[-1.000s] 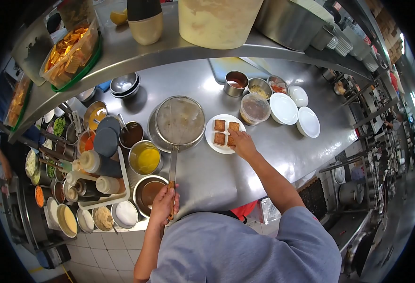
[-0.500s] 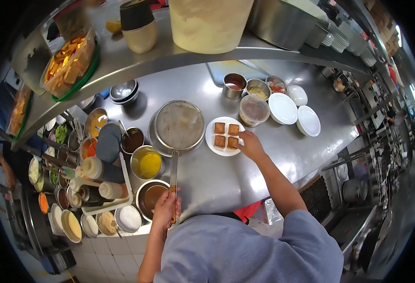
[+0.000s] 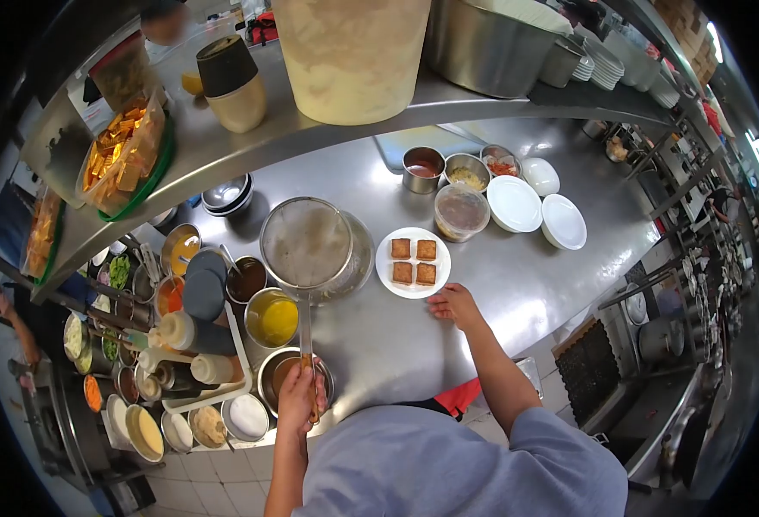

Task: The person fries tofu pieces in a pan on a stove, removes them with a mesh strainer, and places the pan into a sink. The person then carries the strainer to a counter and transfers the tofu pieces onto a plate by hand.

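Observation:
My left hand (image 3: 300, 395) is wrapped round the wooden-ended handle of a mesh strainer (image 3: 308, 243). The strainer's round mesh overlaps a steel bowl (image 3: 362, 258) behind it. Under the handle and my hand is a pan of brown sauce (image 3: 274, 372), partly covered. My right hand (image 3: 453, 305) is open and holds nothing, its fingers just beside the lower right rim of a white plate (image 3: 383, 274). On the plate lie several browned square pieces, which look like fried tofu (image 3: 402, 273), set in two rows.
Left of the strainer stand a pot of yellow liquid (image 3: 277, 320), squeeze bottles (image 3: 191, 334) in a tray and several sauce containers. Toward the back right are a lidded tub (image 3: 462, 211) and white dishes (image 3: 515, 204). A steel shelf (image 3: 448, 108) crosses above the counter.
My right hand has drawn away from the square pieces to below the plate's edge. The strainer has shifted left relative to the bowl, still held in my left hand.

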`<action>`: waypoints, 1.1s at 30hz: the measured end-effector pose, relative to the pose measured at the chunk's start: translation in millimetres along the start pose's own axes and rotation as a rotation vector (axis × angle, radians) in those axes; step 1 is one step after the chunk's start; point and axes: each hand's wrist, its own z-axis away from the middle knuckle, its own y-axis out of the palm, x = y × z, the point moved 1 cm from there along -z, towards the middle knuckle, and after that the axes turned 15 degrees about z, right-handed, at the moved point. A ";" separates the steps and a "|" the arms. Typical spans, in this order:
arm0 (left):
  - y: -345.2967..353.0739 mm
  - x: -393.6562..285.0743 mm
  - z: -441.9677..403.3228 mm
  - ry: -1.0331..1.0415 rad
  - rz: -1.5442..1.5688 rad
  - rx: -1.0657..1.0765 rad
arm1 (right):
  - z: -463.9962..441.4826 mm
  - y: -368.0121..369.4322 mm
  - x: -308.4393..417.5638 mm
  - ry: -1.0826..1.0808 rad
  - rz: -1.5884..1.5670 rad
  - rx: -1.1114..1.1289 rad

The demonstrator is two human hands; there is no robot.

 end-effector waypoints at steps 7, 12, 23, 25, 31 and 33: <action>-3.9 1.8 8.7 0.005 -0.028 -0.082 | -18.9 15.8 18.0 0.017 0.084 -0.054; -7.5 1.5 9.3 0.028 -0.010 -0.086 | -61.3 -14.5 23.6 -0.048 0.384 -0.246; -7.2 4.7 3.3 0.039 -0.005 -0.081 | -103.6 -21.5 60.2 -0.326 0.953 -0.637; -8.6 5.3 3.7 0.041 0.003 -0.086 | -127.3 -30.0 45.5 -0.265 0.865 -0.639; -9.2 6.2 2.9 0.052 0.002 -0.088 | -99.4 -11.2 57.8 -0.201 0.803 -0.744; -10.2 6.7 3.1 0.052 -0.005 -0.088 | -82.2 0.6 69.1 -0.237 0.839 -0.770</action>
